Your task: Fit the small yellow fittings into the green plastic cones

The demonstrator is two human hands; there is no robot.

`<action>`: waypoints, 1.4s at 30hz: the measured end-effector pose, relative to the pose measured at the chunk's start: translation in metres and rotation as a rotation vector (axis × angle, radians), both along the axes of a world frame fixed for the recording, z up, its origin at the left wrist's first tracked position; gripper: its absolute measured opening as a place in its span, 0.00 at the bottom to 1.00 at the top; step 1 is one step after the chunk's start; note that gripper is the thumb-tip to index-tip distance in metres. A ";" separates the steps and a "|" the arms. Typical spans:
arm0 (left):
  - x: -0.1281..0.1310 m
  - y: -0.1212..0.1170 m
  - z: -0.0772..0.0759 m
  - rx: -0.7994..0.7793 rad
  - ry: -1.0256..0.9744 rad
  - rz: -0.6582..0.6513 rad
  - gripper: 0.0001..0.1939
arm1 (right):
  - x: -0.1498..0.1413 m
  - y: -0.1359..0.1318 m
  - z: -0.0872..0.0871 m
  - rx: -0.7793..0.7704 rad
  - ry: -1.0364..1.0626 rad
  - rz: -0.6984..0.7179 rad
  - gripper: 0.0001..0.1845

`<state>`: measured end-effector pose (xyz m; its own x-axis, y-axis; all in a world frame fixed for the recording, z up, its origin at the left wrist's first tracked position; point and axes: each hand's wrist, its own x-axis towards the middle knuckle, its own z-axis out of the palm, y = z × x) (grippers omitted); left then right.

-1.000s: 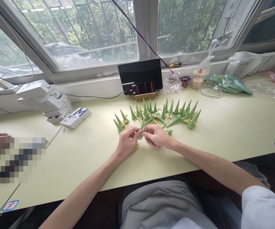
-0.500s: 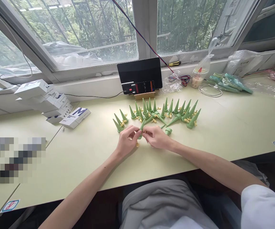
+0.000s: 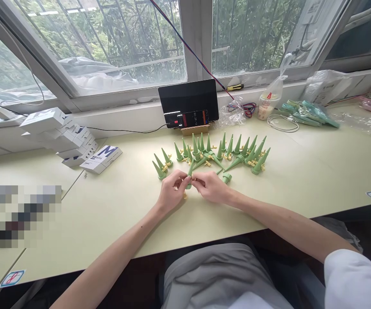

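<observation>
Between finger and thumb, my left hand [image 3: 170, 189] grips a green watering spike [image 3: 190, 168], its pointed tip upward. My right hand [image 3: 213, 187] is closed at the spike's right side, pinching a small yellow valve [image 3: 194, 179] mostly hidden by the fingertips. Below the left fingers, another yellow valve [image 3: 185, 195] lies on the table. A green spike [image 3: 227, 177] with its cap toward me lies just beyond the right hand. Behind both hands, several green spikes [image 3: 260, 162] stand upright with yellow valves at their bases, and a few lie flat among them.
A dark tablet [image 3: 188, 95] leans at the back with a phone [image 3: 194, 119] before it. White boxes [image 3: 101, 159] are stacked at left. To the right are a bagged cup [image 3: 266, 105], a white cable [image 3: 282, 123] and green packets [image 3: 310, 113]. The table [image 3: 114, 214] ends near my lap.
Both hands stay almost in place around the spike. The right fingertips have shifted slightly at its side; the view has tilted a little.
</observation>
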<state>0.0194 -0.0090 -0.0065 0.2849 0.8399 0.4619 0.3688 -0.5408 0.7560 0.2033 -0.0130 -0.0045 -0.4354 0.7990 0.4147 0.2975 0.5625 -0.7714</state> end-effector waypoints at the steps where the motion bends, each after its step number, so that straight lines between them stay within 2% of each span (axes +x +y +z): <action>1: 0.000 0.000 0.000 0.007 0.005 -0.004 0.11 | 0.000 0.000 0.000 -0.008 0.008 0.001 0.14; 7: -0.001 0.001 -0.001 0.040 0.015 -0.013 0.10 | 0.000 -0.003 0.003 -0.077 0.037 0.005 0.14; 15: -0.003 0.000 -0.002 0.114 0.050 -0.005 0.09 | 0.000 -0.006 0.010 -0.328 0.137 0.047 0.13; 19: -0.003 0.000 -0.001 0.145 0.059 -0.010 0.08 | 0.000 -0.006 0.011 -0.395 0.177 0.064 0.13; 22: -0.003 0.000 -0.001 0.161 0.063 -0.010 0.08 | 0.000 -0.007 0.010 -0.355 0.138 0.043 0.13; 28: -0.003 0.000 -0.002 0.145 0.058 -0.009 0.09 | 0.000 -0.004 0.002 -0.020 0.014 -0.009 0.14; 31: -0.003 0.000 -0.002 0.120 0.037 -0.012 0.09 | 0.000 -0.001 -0.002 0.059 -0.028 0.006 0.13; 38: -0.002 0.000 -0.001 0.104 0.029 -0.022 0.10 | -0.001 -0.002 0.000 0.023 -0.001 0.000 0.14; 42: -0.002 -0.001 -0.001 0.142 0.041 -0.015 0.10 | 0.000 -0.006 0.009 -0.167 0.075 0.031 0.15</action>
<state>0.0170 -0.0101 -0.0076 0.3176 0.7627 0.5634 0.3888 -0.6466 0.6563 0.2029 -0.0187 0.0040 -0.4338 0.8461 0.3099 0.2198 0.4329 -0.8742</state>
